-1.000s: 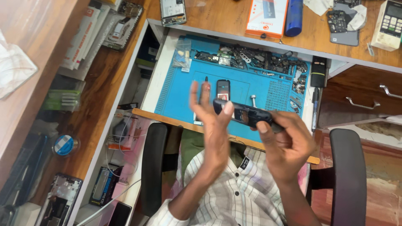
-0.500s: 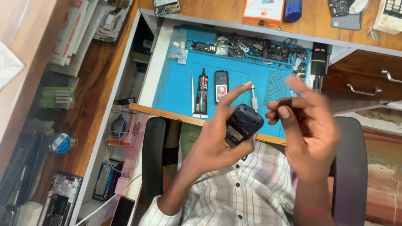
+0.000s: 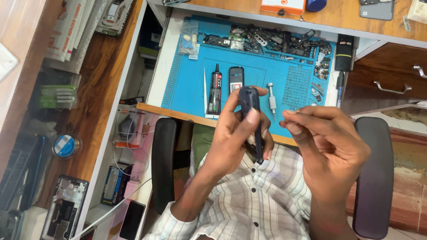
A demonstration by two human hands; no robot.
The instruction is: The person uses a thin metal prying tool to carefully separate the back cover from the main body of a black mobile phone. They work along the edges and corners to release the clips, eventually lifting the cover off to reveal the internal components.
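A person's left hand grips a dark phone edge-on above a blue work mat, while the right hand, just beside the phone, pinches its fingers together. On the mat beyond the phone lie a black glue tube, a second small phone and a screwdriver.
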